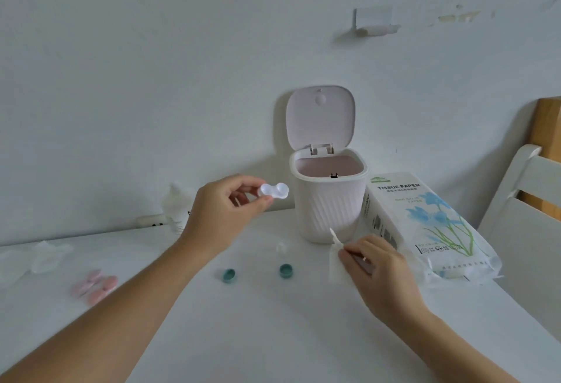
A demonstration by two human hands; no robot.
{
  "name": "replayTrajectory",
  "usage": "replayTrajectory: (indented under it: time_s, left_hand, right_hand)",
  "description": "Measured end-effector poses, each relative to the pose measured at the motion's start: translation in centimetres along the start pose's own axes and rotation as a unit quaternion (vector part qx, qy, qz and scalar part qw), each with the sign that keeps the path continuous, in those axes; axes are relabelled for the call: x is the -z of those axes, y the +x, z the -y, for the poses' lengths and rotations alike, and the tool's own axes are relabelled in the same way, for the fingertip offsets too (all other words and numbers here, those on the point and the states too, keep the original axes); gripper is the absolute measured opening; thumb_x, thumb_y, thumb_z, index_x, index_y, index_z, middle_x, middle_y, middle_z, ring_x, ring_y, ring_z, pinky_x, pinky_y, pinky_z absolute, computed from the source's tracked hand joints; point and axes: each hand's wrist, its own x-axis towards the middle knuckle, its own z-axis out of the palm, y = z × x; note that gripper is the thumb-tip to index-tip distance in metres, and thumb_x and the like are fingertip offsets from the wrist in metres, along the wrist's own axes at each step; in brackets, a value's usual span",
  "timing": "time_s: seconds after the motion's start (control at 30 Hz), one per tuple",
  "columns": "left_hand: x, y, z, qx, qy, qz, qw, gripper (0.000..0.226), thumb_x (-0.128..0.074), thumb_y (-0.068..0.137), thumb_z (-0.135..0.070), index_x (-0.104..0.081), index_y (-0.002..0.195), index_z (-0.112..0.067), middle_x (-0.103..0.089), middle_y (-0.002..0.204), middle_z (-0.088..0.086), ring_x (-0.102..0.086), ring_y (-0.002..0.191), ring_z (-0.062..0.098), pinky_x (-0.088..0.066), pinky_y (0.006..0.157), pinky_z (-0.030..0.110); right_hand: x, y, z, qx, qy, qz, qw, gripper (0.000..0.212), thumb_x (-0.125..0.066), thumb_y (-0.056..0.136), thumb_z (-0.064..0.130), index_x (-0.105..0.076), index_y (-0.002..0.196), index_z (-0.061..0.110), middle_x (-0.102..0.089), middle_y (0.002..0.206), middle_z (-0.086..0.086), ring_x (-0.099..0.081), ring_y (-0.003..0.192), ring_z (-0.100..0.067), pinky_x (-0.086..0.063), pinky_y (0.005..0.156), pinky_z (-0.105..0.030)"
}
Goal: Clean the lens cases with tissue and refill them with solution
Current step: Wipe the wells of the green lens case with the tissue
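Your left hand pinches the clear lens case by one well, up beside the open bin. It looks light, stiff and slippery, so grip its rim. Your right hand pinches soft tissue above the surface.

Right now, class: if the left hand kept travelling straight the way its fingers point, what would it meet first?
Probably the open bin. The left hand, pinching the white lens case, points right toward its wall; depth is unclear, so it might pass in front.
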Motion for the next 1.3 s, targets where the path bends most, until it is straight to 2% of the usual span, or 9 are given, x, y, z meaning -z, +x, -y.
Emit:
replayTrajectory:
  time_s: [0.1,0.3,0.43,0.77,0.83,0.87,0.93,1.1,1.3]
  left_hand:
    - [0.9,-3.2,1.5,0.015,-0.006,0.03,0.999,0.017,-0.084,0.08,-0.023,-0.077,0.089,-0.036,-0.068,0.073,-0.02,-0.053,0.06,0.001,-0.041,0.06,0.008]
    - [1.4,-5.7,3.7,0.071,-0.121,0.093,0.986,0.03,-0.082,0.068,-0.046,-0.079,0.097,-0.036,-0.07,0.079,0.005,-0.058,0.068,0.012,-0.049,0.065,0.024]
    - [0.4,-6.7,4.4,0.091,-0.169,0.092,0.977,0.028,-0.082,0.069,-0.041,-0.079,0.096,-0.036,-0.072,0.078,-0.005,-0.058,0.07,0.009,-0.048,0.066,0.021]
    - [-0.2,-7.6,4.9,0.084,-0.14,0.048,0.985,0.026,-0.077,0.074,-0.044,-0.076,0.1,-0.045,-0.071,0.082,-0.015,-0.059,0.07,0.011,-0.05,0.068,0.019]
    - [-0.2,-7.6,5.1,0.086,-0.13,0.047,0.987,0.026,-0.076,0.074,-0.043,-0.075,0.101,-0.045,-0.072,0.083,-0.015,-0.06,0.07,0.013,-0.049,0.069,0.016]
    - [-0.3,-7.7,5.1,0.085,-0.127,0.047,0.987,0.026,-0.076,0.075,-0.043,-0.075,0.101,-0.046,-0.072,0.084,-0.015,-0.061,0.071,0.013,-0.049,0.069,0.015]
    - [-0.4,-7.8,5.2,0.079,-0.122,0.051,0.988,0.026,-0.075,0.076,-0.042,-0.074,0.102,-0.047,-0.073,0.086,-0.015,-0.061,0.071,0.014,-0.049,0.069,0.015]
    - [-0.3,-8.0,5.3,0.071,-0.119,0.053,0.989,0.025,-0.075,0.078,-0.04,-0.075,0.103,-0.043,-0.074,0.089,-0.006,-0.063,0.072,0.009,-0.051,0.07,0.017]
    - [-0.1,-8.3,5.3,0.055,-0.102,0.044,0.992,0.024,-0.076,0.079,-0.041,-0.075,0.103,-0.044,-0.071,0.084,-0.01,-0.061,0.07,0.009,-0.049,0.072,0.015]
  right_hand:
    - [0.4,0.9,2.1,-0.072,0.134,-0.017,0.988,0.011,-0.074,0.087,0.023,-0.074,0.079,0.03,-0.066,0.074,0.012,-0.062,0.072,-0.003,-0.044,0.062,-0.01]
    - [-1.3,4.1,5.4,-0.188,0.335,0.051,0.922,0.012,-0.071,0.09,0.029,-0.078,0.08,0.026,-0.07,0.07,0.012,-0.059,0.063,0.003,-0.044,0.057,-0.007]
    - [-3.5,5.5,5.9,-0.208,0.385,0.125,0.89,0.018,-0.069,0.093,0.028,-0.075,0.078,0.019,-0.065,0.07,0.01,-0.057,0.064,-0.001,-0.045,0.056,-0.01]
    - [-5.8,4.0,6.3,-0.198,0.367,0.233,0.878,0.043,-0.059,0.089,0.049,-0.076,0.092,0.01,-0.065,0.084,-0.024,-0.059,0.074,-0.024,-0.052,0.072,-0.045]
    - [-5.6,3.6,5.8,-0.191,0.381,0.258,0.867,0.052,-0.054,0.09,0.056,-0.075,0.095,0.009,-0.063,0.096,-0.031,-0.068,0.091,-0.029,-0.041,0.099,-0.06]
    - [-5.3,3.6,5.7,-0.184,0.401,0.269,0.856,0.054,-0.053,0.09,0.057,-0.075,0.096,0.008,-0.065,0.097,-0.028,-0.07,0.098,-0.028,-0.035,0.078,-0.022]
    - [-4.9,3.6,5.9,-0.159,0.436,0.31,0.83,0.042,-0.052,0.099,0.049,-0.077,0.105,0.015,-0.075,0.095,-0.011,-0.072,0.091,-0.015,-0.049,0.075,-0.015]
    - [-5.1,3.4,6.1,-0.139,0.426,0.324,0.833,0.035,-0.059,0.096,0.036,-0.063,0.13,0.031,-0.077,0.11,-0.005,-0.072,0.104,-0.02,-0.053,0.088,-0.03]
    - [-5.2,3.1,6.4,-0.151,0.404,0.251,0.867,0.014,-0.065,0.09,0.035,-0.072,0.091,0.023,-0.076,0.08,-0.01,-0.067,0.068,-0.017,-0.051,0.062,-0.024]
